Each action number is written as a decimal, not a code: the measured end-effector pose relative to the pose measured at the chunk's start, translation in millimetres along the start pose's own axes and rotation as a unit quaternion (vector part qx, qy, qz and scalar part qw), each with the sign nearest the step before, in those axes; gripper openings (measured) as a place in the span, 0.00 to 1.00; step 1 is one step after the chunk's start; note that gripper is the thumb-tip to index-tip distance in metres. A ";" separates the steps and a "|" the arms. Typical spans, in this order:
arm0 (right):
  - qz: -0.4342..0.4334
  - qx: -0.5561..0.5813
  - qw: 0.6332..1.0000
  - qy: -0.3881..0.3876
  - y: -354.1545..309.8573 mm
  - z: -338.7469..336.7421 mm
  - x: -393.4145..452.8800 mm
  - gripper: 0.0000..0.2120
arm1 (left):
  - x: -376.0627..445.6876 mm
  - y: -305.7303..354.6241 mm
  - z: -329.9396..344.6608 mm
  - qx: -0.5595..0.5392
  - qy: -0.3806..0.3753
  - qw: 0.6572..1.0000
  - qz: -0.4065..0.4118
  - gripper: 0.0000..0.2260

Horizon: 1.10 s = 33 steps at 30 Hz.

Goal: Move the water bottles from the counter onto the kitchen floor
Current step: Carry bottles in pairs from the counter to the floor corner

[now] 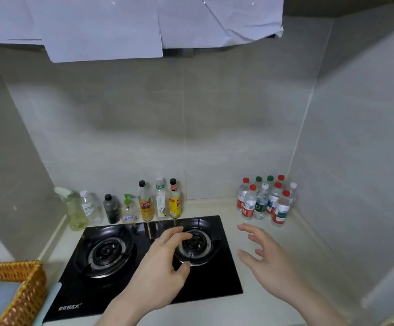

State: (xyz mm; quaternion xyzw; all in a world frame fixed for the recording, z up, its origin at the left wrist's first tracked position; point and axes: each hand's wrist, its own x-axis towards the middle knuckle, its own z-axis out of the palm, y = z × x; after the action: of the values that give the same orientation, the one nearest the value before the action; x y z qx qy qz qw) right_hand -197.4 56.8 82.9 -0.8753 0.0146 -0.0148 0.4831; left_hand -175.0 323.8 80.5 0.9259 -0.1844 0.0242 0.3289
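A home kitchen is shown by a black two-burner gas hob (144, 257) set into a pale tabletop (273, 274), tiled walls (167, 125) behind it, a paper-covered range hood (125, 22) above, and condiment bottles (160, 201) lined up along the back edge.

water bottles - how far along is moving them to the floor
Nothing looks done: the water bottles stand clustered in the counter's back right corner. In hand: nothing; the left hand hovers open over the stove, the right hand reaches open toward the cluster. Left: every visible bottle. The floor is out of view.
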 end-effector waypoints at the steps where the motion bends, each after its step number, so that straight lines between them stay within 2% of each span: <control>1: 0.000 0.000 1.000 0.001 3.4 -3.8 8.7 0.22 | 9.9 -0.9 2.6 0.003 -0.001 1.000 0.002 0.25; 10: 0.016 -0.025 0.999 0.045 31.7 -28.7 73.4 0.22 | 105.9 -9.1 27.4 -0.002 -0.029 0.999 0.031 0.24; 19: 0.028 -0.022 0.997 0.071 60.9 -66.2 108.9 0.23 | 161.7 8.7 59.3 -0.017 -0.056 0.997 0.057 0.26; 33: 0.013 -0.033 0.998 0.042 151.6 -159.1 155.7 0.23 | 218.2 54.3 153.9 -0.007 -0.061 0.998 -0.020 0.27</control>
State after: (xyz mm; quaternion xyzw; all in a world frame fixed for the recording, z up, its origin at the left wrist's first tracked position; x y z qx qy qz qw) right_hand -50.0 -164.6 41.3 -0.8890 0.0472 -0.0451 0.4532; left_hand -3.1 118.9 28.9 0.9268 -0.1854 -0.0401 0.3242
